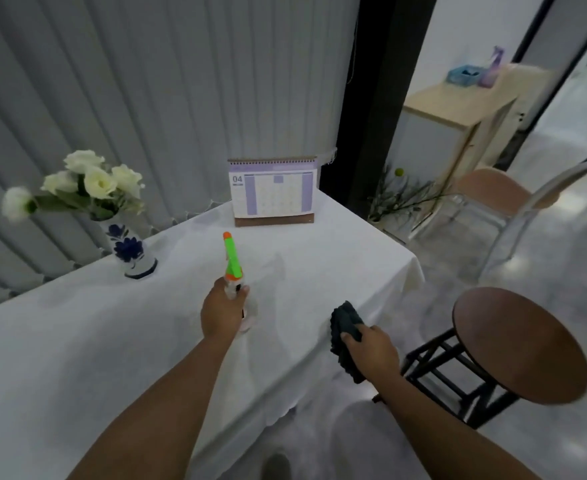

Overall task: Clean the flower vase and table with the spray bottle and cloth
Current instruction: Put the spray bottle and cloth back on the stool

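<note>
The left hand (pixel 221 311) curls round a clear plastic spray bottle (pixel 233 268) with a green-and-orange nozzle, above the white-clothed table (pixel 77 341). The right hand (pixel 371 349) grips a dark, nubbly cloth (pixel 345 323) at the table's edge. A glazed blue-and-white vase (pixel 131 251) stands far left.

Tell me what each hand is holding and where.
Left hand holds the spray bottle around its neck, below the green head. Right hand pinches the dark cloth near its middle.
</note>
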A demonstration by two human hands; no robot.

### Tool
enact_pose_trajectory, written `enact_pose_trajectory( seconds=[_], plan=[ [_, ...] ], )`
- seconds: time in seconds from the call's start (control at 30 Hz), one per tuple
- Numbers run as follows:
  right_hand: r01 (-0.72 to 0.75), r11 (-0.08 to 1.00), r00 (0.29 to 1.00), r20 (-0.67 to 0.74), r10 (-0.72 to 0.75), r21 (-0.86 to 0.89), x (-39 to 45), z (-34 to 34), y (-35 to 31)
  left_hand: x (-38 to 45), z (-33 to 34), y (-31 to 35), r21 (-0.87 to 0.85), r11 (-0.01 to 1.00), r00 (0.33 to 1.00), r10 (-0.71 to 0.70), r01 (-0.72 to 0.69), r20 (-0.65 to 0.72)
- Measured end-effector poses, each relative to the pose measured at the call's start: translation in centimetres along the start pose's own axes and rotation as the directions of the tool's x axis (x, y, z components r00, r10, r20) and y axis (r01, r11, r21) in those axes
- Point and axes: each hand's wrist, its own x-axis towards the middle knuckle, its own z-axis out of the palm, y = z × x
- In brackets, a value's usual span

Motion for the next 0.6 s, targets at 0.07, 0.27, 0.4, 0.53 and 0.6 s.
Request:
enact_pose_trajectory(
  seconds=[0.07, 0.27, 0.4, 0.53, 0.6],
  plan=[
    [-0.037, 0.999, 0.999, -0.015, 0.037, 0.013, 0.6, -0.4, 1.0, 0.5, 0.8, 0.8, -0.025, 0.999, 0.997, 0.049, -0.048, 0.064],
    [-0.174, 0.984, 0.974, -0.142, 0.179, 0.046, 1.7, -2.1, 4.3, 0.7, 5.5, 4.1, -0.109, 0.980, 0.957, 0.189, -0.168, 0.221],
    [-0.325, 0.936, 0.909, -0.230, 0.348, 0.132, 1.6, -4.3, 8.4, -0.6, 11.1, 8.0, -0.148, 0.951, 0.875, 0.308, -0.271, 0.373],
    [-0.455, 0.869, 0.823, -0.281, 0.494, 0.195, 1.1, -7.1, 13.9, -3.5, 17.6, 12.8, -0.203, 0.918, 0.757, 0.396, -0.340, 0.520],
    [-0.513, 0.833, 0.778, -0.297, 0.553, 0.205, 1.0, -8.6, 16.6, -5.3, 20.7, 14.9, -0.220, 0.905, 0.702, 0.421, -0.363, 0.574]
  ],
)
